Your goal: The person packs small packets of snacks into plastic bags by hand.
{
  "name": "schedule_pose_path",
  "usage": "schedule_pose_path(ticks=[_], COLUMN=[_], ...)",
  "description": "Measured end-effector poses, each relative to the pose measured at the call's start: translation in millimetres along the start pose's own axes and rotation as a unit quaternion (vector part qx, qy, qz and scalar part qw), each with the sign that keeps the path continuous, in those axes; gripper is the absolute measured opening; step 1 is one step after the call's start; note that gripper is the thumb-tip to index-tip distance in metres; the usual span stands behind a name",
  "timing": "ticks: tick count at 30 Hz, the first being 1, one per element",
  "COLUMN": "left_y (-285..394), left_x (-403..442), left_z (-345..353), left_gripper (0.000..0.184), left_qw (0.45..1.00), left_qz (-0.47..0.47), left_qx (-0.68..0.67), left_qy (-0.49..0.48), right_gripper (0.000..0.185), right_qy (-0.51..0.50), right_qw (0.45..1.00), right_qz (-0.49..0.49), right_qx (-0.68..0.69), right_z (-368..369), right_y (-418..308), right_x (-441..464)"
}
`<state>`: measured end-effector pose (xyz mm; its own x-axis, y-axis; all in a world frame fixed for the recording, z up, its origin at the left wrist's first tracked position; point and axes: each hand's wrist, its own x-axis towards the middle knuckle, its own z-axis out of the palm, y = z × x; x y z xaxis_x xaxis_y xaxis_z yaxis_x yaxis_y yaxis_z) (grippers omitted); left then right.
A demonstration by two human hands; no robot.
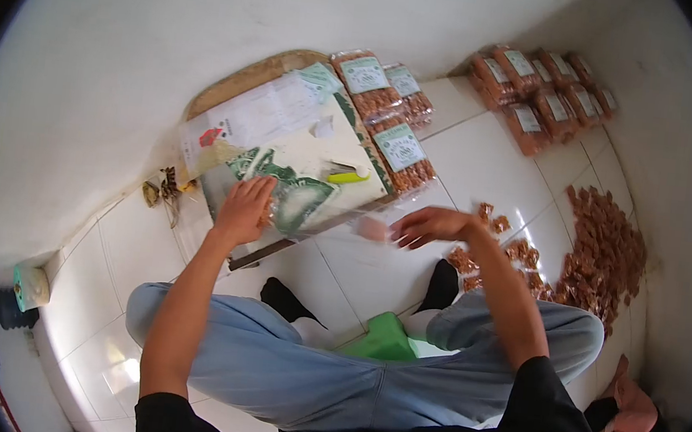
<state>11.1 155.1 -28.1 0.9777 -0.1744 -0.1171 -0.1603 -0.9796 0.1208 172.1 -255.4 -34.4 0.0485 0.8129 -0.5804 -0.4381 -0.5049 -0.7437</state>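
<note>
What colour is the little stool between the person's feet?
Green, as the head view shows: the stool.

I log passing room over the floor tiles (474,158), bounded by labelled packs (399,147) and heaped brown packets (602,251).

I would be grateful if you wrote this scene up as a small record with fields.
Left hand: fingers at a small clear packet by the near edge of the work surface; hand palm down
Right hand: hand beside the same edge, near something blurred; grip unclear
Work surface: pale and green top, with papers and a yellow-green tool
Right side of surface: large labelled packs
Far right: stacked labelled packs
Floor, right: heap of small brown pieces
Between feet: green object
</note>
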Motion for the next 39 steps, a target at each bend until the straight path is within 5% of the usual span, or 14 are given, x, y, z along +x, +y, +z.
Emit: schedule_pose_path(ticks=[2, 4, 5, 7, 9, 12, 14, 18, 20, 23, 26, 30, 39], left_y=[0.6, 1.2, 1.3, 0.0, -0.2, 1.2, 3.2, 3.1, 2.6, 4.9, 6.8, 7.4, 7.9], left_x=[1.2, 2.9, 4.3, 6.7, 8.2, 8.7, 9.2, 9.7, 10.5, 10.0, 10.5, 9.3, 9.4], left_z=[-1.6, -3.3, -3.2, -0.8, 0.7, -0.6, -4.7, -2.7, -1.5, -4.2, -6.8, -6.8, -7.4], left_gripper=[0.088, 0.09, 0.092, 0.093, 0.094, 0.095, 0.095, 0.095, 0.096, 0.096, 0.095, 0.093, 0.089], left_qw=[1.0, 1.0, 1.0, 1.0, 1.0, 1.0, 1.0, 0.999, 0.999, 0.999, 1.0, 0.999, 0.999], left_qz=[-0.004, -0.002, -0.008, -0.004, -0.016, -0.011, -0.011, -0.014, -0.009, -0.012, -0.013, -0.014, -0.019], left_qx=[0.008, 0.009, 0.013, 0.014, 0.02, 0.021, 0.017, 0.023, 0.025, 0.027, 0.016, 0.029, 0.034], left_qy=[-0.005, -0.012, -0.016, -0.015, -0.017, -0.015, -0.019, -0.02, -0.02, -0.02, -0.023, -0.017, -0.019], right_gripper=[0.031, 0.032, 0.032, 0.031, 0.038, 0.044, 0.047, 0.04, 0.035, 0.046, 0.053, 0.055, 0.082], right_qy=[0.173, 0.388, 0.392, 0.456, 0.445, 0.41, 0.458, 0.496, 0.548, 0.74, 0.696, 0.628, 0.637], right_qw=[0.984, 0.902, 0.901, 0.753, 0.722, 0.692, 0.591, 0.567, 0.688, 0.605, 0.676, 0.743, 0.691], right_qz=[0.021, 0.095, 0.096, 0.133, 0.077, 0.164, 0.12, 0.012, 0.01, -0.06, 0.087, 0.048, 0.19], right_qx=[-0.025, -0.164, -0.162, -0.456, -0.524, -0.571, -0.653, -0.657, -0.475, -0.288, -0.225, -0.227, -0.284], right_z=[-39.5, -76.0, -89.9, -93.4, -54.4, -11.1, -18.5, -17.2, -15.7, -63.0, -81.2, -80.6, -40.7], right_y=[21.1, 70.8, 102.8, 164.1, 187.7, 186.4, 219.0, 207.5, 170.9, 205.4, 202.9, 222.9, 197.1], right_x=[-43.7, -67.5, -72.1, -80.2, -79.6, -61.2, -40.1, -49.2, -66.7, -62.7, -89.1, -97.8, -68.4])
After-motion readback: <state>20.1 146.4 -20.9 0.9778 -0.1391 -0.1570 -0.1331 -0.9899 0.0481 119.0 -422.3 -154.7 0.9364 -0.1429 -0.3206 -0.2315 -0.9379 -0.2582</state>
